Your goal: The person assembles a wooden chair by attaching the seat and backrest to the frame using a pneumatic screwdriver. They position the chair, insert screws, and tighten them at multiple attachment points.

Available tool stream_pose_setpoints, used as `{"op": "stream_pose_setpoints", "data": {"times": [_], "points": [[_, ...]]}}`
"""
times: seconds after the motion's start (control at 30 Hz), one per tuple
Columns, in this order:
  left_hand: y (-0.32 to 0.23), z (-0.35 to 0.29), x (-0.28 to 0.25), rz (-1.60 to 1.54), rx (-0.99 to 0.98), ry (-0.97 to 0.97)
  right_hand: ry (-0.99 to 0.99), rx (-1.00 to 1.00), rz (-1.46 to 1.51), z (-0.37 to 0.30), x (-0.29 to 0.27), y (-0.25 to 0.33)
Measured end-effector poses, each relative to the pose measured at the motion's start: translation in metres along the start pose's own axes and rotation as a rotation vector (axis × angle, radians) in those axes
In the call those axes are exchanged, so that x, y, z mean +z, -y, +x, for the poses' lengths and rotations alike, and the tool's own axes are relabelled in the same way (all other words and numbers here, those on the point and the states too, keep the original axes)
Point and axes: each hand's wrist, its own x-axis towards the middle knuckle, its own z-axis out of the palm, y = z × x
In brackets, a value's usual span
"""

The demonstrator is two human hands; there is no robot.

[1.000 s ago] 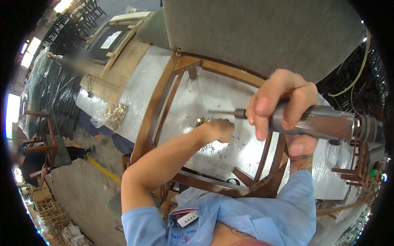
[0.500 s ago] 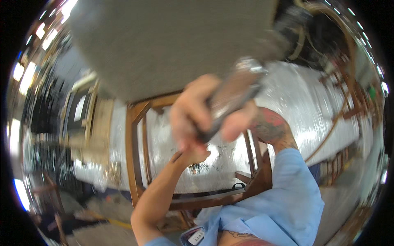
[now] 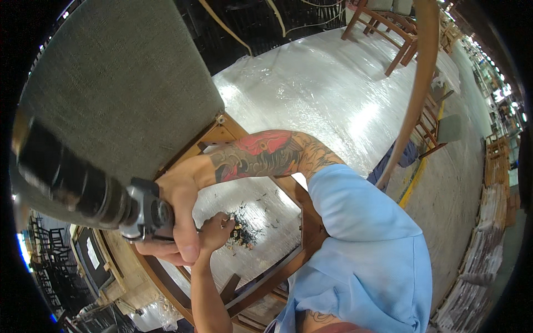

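The right hand wraps firmly round a power driver above the wooden frame; the left hand curls beside loose screws inside it — whether gripping anything, I can't tell.

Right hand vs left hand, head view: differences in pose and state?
The right hand wraps around a power driver; the left hand is curled beside loose small hardware, any grip unclear. The right hand looks larger in view than the left hand. The right forearm is tattooed; the left forearm shows no tattoo. Both hands are bare.
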Motion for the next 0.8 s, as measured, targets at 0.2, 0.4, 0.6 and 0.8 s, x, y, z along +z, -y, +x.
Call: {"op": "stream_pose_setpoints", "data": {"times": [0.2, 0.4, 0.6, 0.8], "points": [[0.009, 0.006, 0.002, 0.014, 0.071, -0.037, -0.033, -0.033, -0.098, 0.006, 0.004, -0.003], [0.004, 0.012, 0.001, 0.004, 0.080, 0.004, -0.117, -0.079, -0.082, 0.000, 0.002, -0.003], [0.053, 0.019, -0.009, 0.041, 0.038, -0.143, -0.796, -0.020, -0.258, -0.057, 0.003, 0.002], [0.022, -0.046, -0.052, 0.159, 0.142, -0.587, -1.643, -0.604, -0.393, -0.281, 0.057, 0.014]]}}
